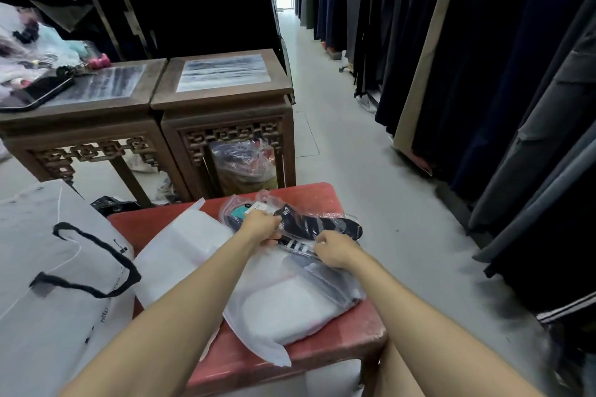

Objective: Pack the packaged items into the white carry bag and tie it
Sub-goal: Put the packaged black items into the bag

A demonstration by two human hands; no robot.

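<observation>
On the red stool lie a large frosted packet with a white garment and, behind it, a flat white carry bag. At the stool's far edge is a clear packet of dark patterned socks. My left hand grips that sock packet at its left part. My right hand pinches a striped black-and-white sock packet just below it. A bigger white bag with black handles stands at the left.
Two carved wooden side tables stand beyond the stool, with a plastic bag of goods under the right one. Dark garments hang along the right side of a pale-floored aisle. A tray with clutter sits far left.
</observation>
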